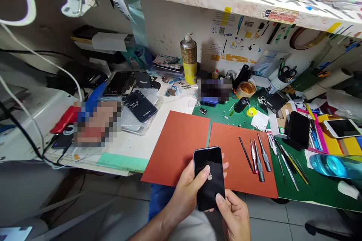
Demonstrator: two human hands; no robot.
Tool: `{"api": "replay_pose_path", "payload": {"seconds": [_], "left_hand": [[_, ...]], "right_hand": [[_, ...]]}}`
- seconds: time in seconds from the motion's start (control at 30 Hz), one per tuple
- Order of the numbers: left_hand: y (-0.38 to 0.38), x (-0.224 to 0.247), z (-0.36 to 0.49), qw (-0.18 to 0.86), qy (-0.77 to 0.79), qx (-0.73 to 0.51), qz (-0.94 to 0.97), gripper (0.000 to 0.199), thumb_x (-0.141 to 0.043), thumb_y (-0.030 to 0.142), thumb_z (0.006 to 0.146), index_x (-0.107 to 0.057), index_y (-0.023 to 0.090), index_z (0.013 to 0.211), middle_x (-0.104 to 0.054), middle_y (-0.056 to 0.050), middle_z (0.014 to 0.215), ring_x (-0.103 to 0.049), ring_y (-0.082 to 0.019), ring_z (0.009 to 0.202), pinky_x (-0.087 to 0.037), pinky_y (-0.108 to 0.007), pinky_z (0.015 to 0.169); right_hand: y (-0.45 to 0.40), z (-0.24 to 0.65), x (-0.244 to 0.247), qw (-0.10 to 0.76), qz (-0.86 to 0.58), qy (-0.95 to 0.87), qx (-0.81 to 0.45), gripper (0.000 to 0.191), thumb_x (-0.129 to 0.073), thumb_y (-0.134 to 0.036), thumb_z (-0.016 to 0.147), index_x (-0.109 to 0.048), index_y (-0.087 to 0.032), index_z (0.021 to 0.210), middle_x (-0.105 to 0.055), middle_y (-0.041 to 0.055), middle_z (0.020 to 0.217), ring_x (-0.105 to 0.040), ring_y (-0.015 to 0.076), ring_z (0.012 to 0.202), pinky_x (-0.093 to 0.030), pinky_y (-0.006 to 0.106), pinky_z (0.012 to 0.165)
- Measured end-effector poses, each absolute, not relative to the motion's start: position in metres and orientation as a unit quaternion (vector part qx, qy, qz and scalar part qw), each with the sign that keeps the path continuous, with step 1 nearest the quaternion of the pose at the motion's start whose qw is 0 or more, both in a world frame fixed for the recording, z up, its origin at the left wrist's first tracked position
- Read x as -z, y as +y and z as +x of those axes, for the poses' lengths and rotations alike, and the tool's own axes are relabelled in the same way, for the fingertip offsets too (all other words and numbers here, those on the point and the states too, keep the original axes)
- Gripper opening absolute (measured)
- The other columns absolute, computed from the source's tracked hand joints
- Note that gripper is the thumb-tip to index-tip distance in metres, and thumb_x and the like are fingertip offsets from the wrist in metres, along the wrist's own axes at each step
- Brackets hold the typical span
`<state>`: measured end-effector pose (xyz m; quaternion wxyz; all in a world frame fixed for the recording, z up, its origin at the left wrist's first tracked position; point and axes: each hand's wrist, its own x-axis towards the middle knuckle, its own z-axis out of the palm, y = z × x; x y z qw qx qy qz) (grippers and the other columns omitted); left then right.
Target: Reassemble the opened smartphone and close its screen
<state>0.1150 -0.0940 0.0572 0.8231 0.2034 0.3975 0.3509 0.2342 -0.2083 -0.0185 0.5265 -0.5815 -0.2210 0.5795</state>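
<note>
A black smartphone [209, 192] with a pale apple logo on its dark screen is held upright in both hands, near the front edge of the bench. My left hand [188, 184] grips its left side, the thumb lying over the screen beside the logo and fingertips showing past the right edge. At the lower right corner, my right hand [234, 211] holds the phone with its thumb on the glass; its other fingers are partly hidden. Behind the phone lie two orange-brown mats [183, 135], [234, 139].
Screwdrivers [258, 158] and tweezers [287, 165] lie to the right, near a blue bottle [333, 165]. A spray can [189, 60] stands at the back. Phone parts [140, 106] are stacked left. A shelf [198, 2] overhangs the bench.
</note>
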Motion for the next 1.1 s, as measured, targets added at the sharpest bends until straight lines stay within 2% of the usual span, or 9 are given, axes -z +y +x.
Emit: {"api": "replay_pose_path", "payload": {"seconds": [0.1,0.17,0.27,0.33,0.37,0.43,0.5,0.6,1.1], "left_hand": [[-0.094,-0.055,0.113,0.816,0.388,-0.372,0.214,0.045,-0.077,0.045,0.099,-0.072,0.019,0.136,-0.071,-0.020,0.148,-0.072,-0.042,0.131,-0.059,-0.056,0.111],[-0.094,-0.052,0.111,0.816,0.378,-0.378,0.219,0.044,-0.078,0.045,0.098,-0.074,0.020,0.134,-0.071,-0.019,0.149,-0.072,-0.041,0.131,-0.059,-0.055,0.111],[-0.098,-0.048,0.105,0.819,0.388,-0.348,0.241,0.047,-0.078,0.049,0.098,-0.074,0.020,0.135,-0.076,-0.018,0.142,-0.076,-0.039,0.125,-0.060,-0.053,0.109],[-0.101,-0.047,0.103,0.812,0.407,-0.321,0.270,0.050,-0.077,0.052,0.097,-0.073,0.020,0.136,-0.078,-0.017,0.137,-0.076,-0.038,0.123,-0.061,-0.049,0.106],[-0.103,-0.047,0.103,0.807,0.414,-0.308,0.288,0.052,-0.077,0.053,0.097,-0.072,0.020,0.138,-0.078,-0.016,0.136,-0.076,-0.037,0.123,-0.062,-0.046,0.104],[-0.106,-0.049,0.103,0.798,0.423,-0.287,0.318,0.056,-0.076,0.055,0.097,-0.071,0.021,0.141,-0.079,-0.014,0.133,-0.075,-0.035,0.122,-0.062,-0.041,0.100],[-0.108,-0.052,0.106,0.787,0.436,-0.275,0.339,0.057,-0.076,0.057,0.096,-0.071,0.020,0.140,-0.080,-0.012,0.128,-0.075,-0.033,0.117,-0.061,-0.038,0.096],[-0.107,-0.057,0.109,0.773,0.455,-0.263,0.356,0.056,-0.076,0.059,0.095,-0.074,0.019,0.134,-0.080,-0.010,0.121,-0.074,-0.030,0.110,-0.060,-0.035,0.092],[-0.102,-0.051,0.109,0.770,0.435,-0.248,0.396,0.052,-0.070,0.060,0.099,-0.074,0.020,0.132,-0.080,-0.010,0.117,-0.073,-0.027,0.104,-0.059,-0.033,0.090]], "right_hand": [[-0.208,0.236,0.015,0.517,-0.601,-0.242,-0.559,0.044,-0.077,-0.060,0.094,-0.084,-0.017,0.090,-0.075,0.0055,0.070,-0.069,0.0199,0.066,-0.056,0.029,0.066],[-0.202,0.243,0.009,0.531,-0.599,-0.277,-0.532,0.038,-0.079,-0.056,0.093,-0.085,-0.018,0.099,-0.080,0.0071,0.079,-0.075,0.0234,0.074,-0.062,0.032,0.073],[-0.184,0.262,-0.011,0.585,-0.590,-0.326,-0.451,0.039,-0.085,-0.046,0.090,-0.082,-0.023,0.122,-0.085,0.0118,0.107,-0.082,0.0280,0.097,-0.066,0.037,0.092],[-0.167,0.273,-0.029,0.587,-0.585,-0.338,-0.447,0.048,-0.086,-0.041,0.091,-0.075,-0.027,0.136,-0.081,0.0126,0.129,-0.078,0.0283,0.116,-0.063,0.039,0.104],[-0.159,0.277,-0.038,0.579,-0.579,-0.343,-0.461,0.053,-0.086,-0.039,0.091,-0.072,-0.029,0.141,-0.079,0.0116,0.132,-0.077,0.0273,0.118,-0.062,0.038,0.104],[-0.144,0.282,-0.052,0.539,-0.572,-0.360,-0.503,0.051,-0.088,-0.038,0.089,-0.074,-0.029,0.138,-0.082,0.0083,0.119,-0.078,0.0229,0.101,-0.064,0.033,0.092],[-0.134,0.283,-0.060,0.510,-0.577,-0.372,-0.518,0.034,-0.086,-0.040,0.090,-0.082,-0.026,0.121,-0.081,0.0043,0.096,-0.071,0.0175,0.079,-0.060,0.027,0.074],[-0.129,0.282,-0.065,0.502,-0.585,-0.372,-0.517,0.021,-0.081,-0.043,0.093,-0.084,-0.023,0.101,-0.073,0.0009,0.079,-0.060,0.0136,0.067,-0.051,0.025,0.061],[-0.126,0.285,-0.073,0.483,-0.601,-0.368,-0.520,0.024,-0.077,-0.046,0.096,-0.082,-0.022,0.097,-0.075,-0.0001,0.077,-0.061,0.0139,0.069,-0.051,0.025,0.065]]}}
